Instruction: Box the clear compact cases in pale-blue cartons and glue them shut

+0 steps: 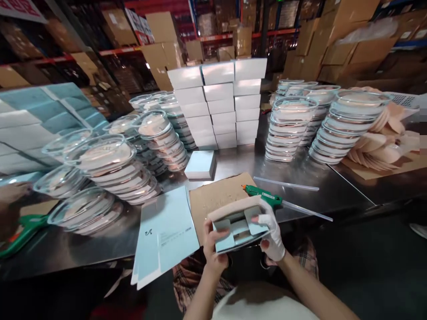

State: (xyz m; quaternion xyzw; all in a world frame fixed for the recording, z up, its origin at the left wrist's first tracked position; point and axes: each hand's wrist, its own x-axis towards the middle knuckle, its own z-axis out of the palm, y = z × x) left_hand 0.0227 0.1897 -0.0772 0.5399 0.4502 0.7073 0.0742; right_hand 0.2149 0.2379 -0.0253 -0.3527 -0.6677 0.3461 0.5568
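Close to my body, an open-ended pale blue and white cardboard box (238,226) is held between both hands, its small end flaps turned inward. My left hand (214,250) grips the box's left side, with the thumb on one flap. Wearing a white glove or covering that leaves some fingertips bare, my right hand (274,238) grips the right side, thumb on the other flap. Just beyond lies a green glue gun (265,195) with an orange tip, resting by a brown cardboard sheet (213,195). Clear glue sticks (287,183) lie to its right.
Flat pale blue printed sheets (167,235) overhang the table edge at left. A small white box (200,165) sits before a wall of stacked white boxes (218,104). Clear-lidded round containers (113,164) are stacked on both sides. At far left, another person's hand (13,198) is near a second green glue gun (28,229).
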